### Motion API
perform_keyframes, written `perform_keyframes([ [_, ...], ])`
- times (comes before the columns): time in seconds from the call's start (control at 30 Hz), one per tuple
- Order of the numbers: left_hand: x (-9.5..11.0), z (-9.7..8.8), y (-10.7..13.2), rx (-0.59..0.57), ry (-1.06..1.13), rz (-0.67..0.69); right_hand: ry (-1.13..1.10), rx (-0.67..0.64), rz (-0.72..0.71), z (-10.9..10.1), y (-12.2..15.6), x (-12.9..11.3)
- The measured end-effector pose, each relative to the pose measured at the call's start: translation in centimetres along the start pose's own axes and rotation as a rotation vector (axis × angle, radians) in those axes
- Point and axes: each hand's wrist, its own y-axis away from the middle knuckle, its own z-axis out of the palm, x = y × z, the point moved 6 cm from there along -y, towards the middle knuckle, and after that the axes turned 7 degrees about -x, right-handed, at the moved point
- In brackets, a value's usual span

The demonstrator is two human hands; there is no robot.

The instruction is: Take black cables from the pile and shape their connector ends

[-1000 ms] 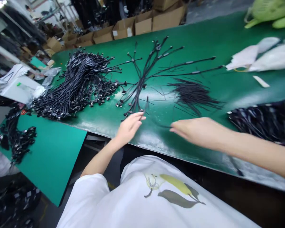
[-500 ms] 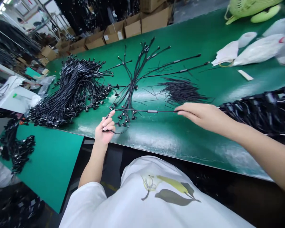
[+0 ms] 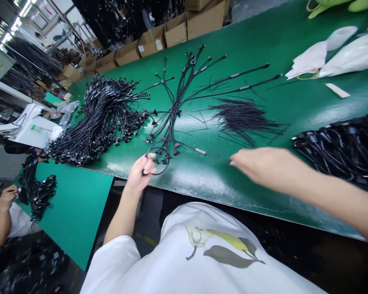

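My left hand is closed on the looped end of a thin black cable near the front edge of the green table. My right hand pinches the other end of that cable, which stretches between both hands just above the table. The cable carries a small grey sleeve partway along. Right behind the loop lies a fanned bunch of similar cables with small connectors. A spread of thin black strips lies ahead of my right hand.
A big heap of black cables covers the table's left part, another dark bundle lies at the right. White bags rest at the far right, cardboard boxes behind. Another person's arm works at a lower green table, left.
My left hand has gone from flat on the table to closed on a looped cable end. My right hand has drawn the cable out to the right, then dropped slightly.
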Motion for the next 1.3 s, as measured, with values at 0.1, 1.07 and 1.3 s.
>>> perform_keyframes([
  [0.1, -1.3, 4.7, -0.9, -0.116, -0.281, 0.091, -0.169, -0.188, -0.336, 0.3, -0.1, -6.6],
  [1.07, -10.3, 11.2, 0.7, -0.549, -0.601, -0.141, -1.977, 0.513, 0.115, 4.1, -4.0, -7.0],
  [1.3, -9.8, 11.3, -0.2, -0.511, -0.485, -0.138, -2.149, 0.350, 0.136, 2.0, -4.6, -6.7],
])
